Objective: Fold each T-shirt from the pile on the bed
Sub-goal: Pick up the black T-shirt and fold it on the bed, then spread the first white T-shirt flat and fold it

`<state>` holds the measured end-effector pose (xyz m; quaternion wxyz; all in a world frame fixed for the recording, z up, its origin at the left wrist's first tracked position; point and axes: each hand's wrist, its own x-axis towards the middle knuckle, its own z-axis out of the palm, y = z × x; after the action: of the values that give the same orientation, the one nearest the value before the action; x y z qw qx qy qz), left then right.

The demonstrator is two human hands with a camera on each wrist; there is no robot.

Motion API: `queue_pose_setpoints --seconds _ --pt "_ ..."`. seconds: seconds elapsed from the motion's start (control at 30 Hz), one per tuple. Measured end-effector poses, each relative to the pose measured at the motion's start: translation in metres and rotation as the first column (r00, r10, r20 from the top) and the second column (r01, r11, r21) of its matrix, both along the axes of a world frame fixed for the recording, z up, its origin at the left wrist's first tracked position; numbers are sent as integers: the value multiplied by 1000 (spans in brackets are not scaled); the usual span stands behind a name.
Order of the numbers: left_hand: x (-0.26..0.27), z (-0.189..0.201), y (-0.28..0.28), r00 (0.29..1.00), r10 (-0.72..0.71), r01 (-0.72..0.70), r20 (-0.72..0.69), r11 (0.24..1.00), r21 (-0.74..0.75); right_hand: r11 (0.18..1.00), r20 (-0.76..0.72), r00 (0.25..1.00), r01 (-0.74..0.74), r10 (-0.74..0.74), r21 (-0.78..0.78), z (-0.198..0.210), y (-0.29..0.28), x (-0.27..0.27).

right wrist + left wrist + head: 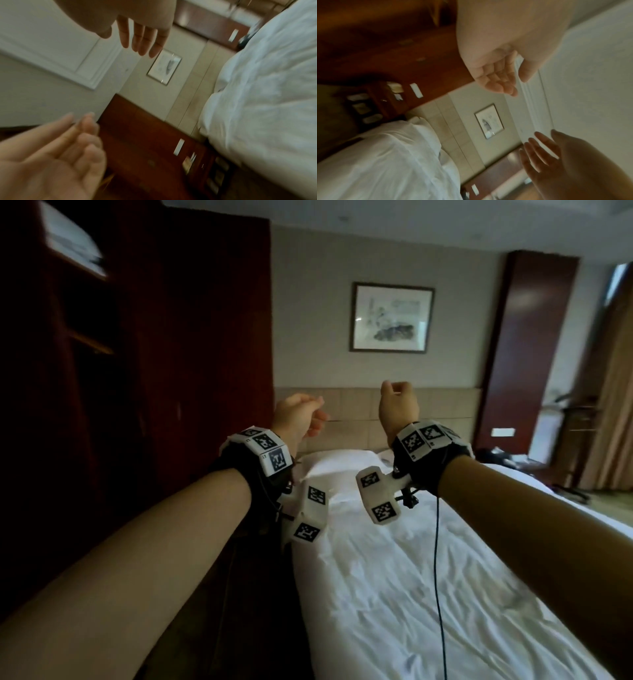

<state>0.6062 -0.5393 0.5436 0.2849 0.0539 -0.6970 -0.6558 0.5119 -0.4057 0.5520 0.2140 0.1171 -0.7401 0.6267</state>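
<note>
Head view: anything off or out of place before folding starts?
Yes: no T-shirts or pile in any view. The bed shows only a rumpled white sheet and a pillow. The left hand and right hand are raised in the air above the bed, holding nothing. Nothing looks spilled or damaged.

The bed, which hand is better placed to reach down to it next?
Right, I'd guess. The right hand hangs raised and empty above the white bed, while the left hand, also empty, sits over its left edge by the dark wardrobe. No T-shirt shows.
</note>
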Motion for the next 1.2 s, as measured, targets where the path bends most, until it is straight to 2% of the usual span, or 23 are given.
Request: queue_pose_setpoints --seconds 0.27,0.5,0.63,0.7,0.8,0.97,1.2 --pt "-156 -15 40 979 -197 197 48 980 7 967 135 959 254 -250 -10 -26 74 -139" --pt "-246 -43 95 937 -320 320 136 947 21 925 272 892 380 -361 -19 -63 146 -223" --pt "-290 -55 128 929 -337 338 154 941 23 907 323 856 421 -403 17 -89 210 -297" --pt "-313 -59 148 932 -328 331 154 944 9 909 350 848 416 -398 26 -90 236 -315" --pt "-350 -70 182 939 -307 310 157 951 12 944 368 871 322 -325 74 -98 272 -343" --pt "-417 -104 254 950 -229 221 214 973 61 969 419 875 208 -244 130 -135 342 -423" --pt "-500 -162 359 919 -184 147 348 981 130 961 595 756 235 -274 144 -217 450 -523"
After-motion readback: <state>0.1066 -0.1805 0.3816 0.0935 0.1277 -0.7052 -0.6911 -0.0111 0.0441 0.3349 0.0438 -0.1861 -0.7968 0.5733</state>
